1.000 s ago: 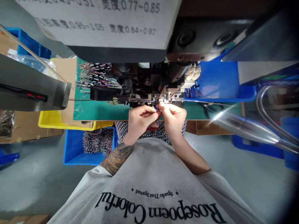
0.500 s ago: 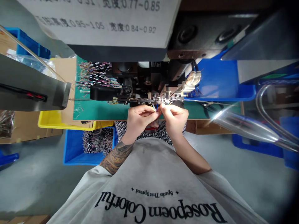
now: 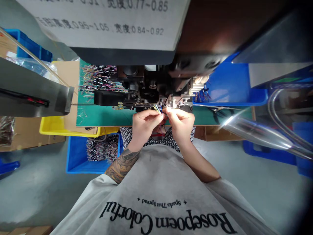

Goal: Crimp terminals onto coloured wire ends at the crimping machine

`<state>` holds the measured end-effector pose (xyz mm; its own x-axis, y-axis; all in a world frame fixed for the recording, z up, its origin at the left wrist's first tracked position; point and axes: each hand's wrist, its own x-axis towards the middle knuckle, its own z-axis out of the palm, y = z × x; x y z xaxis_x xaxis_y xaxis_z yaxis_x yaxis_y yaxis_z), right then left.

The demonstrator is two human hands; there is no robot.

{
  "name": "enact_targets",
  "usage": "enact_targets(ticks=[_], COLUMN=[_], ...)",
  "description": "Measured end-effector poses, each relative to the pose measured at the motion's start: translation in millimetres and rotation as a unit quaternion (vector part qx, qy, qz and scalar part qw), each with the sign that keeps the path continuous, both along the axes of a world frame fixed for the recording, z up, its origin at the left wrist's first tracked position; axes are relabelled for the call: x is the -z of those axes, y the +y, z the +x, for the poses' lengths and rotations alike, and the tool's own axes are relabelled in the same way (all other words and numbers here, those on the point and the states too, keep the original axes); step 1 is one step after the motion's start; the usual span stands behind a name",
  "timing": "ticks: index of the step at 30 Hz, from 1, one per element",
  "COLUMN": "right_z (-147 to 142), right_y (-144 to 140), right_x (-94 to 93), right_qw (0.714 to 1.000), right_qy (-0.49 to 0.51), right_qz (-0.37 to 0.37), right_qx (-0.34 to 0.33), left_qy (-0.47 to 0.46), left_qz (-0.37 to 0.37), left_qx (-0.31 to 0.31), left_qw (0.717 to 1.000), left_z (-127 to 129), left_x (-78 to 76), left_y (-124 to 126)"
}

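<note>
Both my hands meet at the front of a black crimping machine (image 3: 151,88) on a green mat (image 3: 97,116). My left hand (image 3: 144,125) pinches a small bundle of thin coloured wires (image 3: 158,109), whose ends point up at the machine's metal jaw (image 3: 168,103). Against it from the right, my right hand (image 3: 181,124) grips the same wires with its fingertips right below the jaw. A strip of terminals (image 3: 144,104) runs into the jaw from the left.
A heap of finished coloured wires (image 3: 100,80) lies on the mat's far left. Blue bin (image 3: 227,86) at the right, yellow bin (image 3: 58,127) and a blue bin with wire bundles (image 3: 97,150) lower left. A shiny flexible hose (image 3: 259,133) crosses the right side. Pliers (image 3: 218,111) lie on the mat.
The machine's upper head has come down, hiding the white part at its right. My hands have shifted slightly left and up, bringing the wire ends to the jaw.
</note>
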<state>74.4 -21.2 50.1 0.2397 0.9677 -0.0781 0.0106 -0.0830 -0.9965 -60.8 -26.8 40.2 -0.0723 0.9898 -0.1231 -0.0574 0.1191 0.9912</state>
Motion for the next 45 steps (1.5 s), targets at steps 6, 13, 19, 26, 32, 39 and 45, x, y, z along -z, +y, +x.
enact_targets(ticks=[6,13,19,26,32,39,45], right_z=[0,1,0,0,1,0,-1], right_y=[-2,2,4,-1,-1,4,2], right_x=[-3.5,-3.9,-2.6,-2.1,-5.7,-4.8,-2.7], right_qw=[1.000,1.000,1.000,0.999,1.000,1.000,1.000], right_qy=[0.003,0.004,0.012,0.031,-0.002,0.024,0.020], right_qz=[0.017,-0.005,0.006,0.015,0.027,0.017,0.023], right_qx=[0.000,0.020,0.020,-0.019,0.009,0.009,0.002], left_qy=[-0.004,-0.015,-0.033,-0.016,-0.031,-0.035,-0.021], left_qz=[-0.017,-0.004,-0.004,-0.017,-0.021,-0.005,-0.012], left_qx=[0.030,0.009,-0.002,0.005,0.017,0.003,-0.003], left_qw=[0.999,1.000,0.999,1.000,0.999,0.999,1.000], left_z=[1,3,1,0,3,3,0], left_x=[-8.4,-7.8,0.6,-4.2,-8.9,-3.9,-1.4], left_y=[-1,-1,-1,-1,-2,0,0])
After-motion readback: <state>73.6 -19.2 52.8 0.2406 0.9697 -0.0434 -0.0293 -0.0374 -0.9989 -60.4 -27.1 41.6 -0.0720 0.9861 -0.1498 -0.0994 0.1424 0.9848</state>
